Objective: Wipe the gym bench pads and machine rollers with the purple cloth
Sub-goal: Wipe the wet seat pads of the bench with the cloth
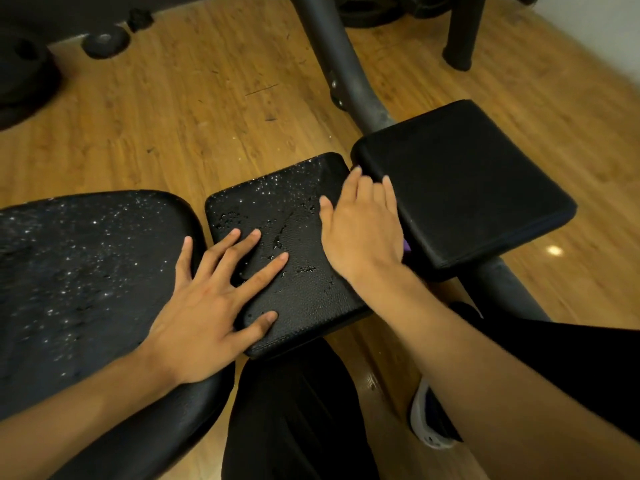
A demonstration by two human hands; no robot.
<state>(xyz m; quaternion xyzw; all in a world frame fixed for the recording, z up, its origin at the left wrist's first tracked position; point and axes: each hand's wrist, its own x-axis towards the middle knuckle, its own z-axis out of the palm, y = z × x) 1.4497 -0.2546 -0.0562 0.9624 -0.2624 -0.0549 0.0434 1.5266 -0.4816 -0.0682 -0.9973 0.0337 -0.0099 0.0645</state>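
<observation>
Three black bench pads lie in a row. The wide left pad (86, 271) and the middle pad (277, 188) are speckled with water droplets; the right pad (460, 188) looks dry. My left hand (211, 303) lies flat with its fingers spread on the near left part of the middle pad. My right hand (360, 230) presses down at the middle pad's right edge, over the gap to the right pad. Only a sliver of the purple cloth (407, 245) shows beneath its outer edge; the rest is hidden under the palm.
A grey frame tube (346, 74) runs under the pads toward the back across the wooden floor (173, 116). Dark weights (104, 43) sit at the back left, and a black post (460, 36) stands at the back right. My black-trousered legs and a shoe (429, 420) are below.
</observation>
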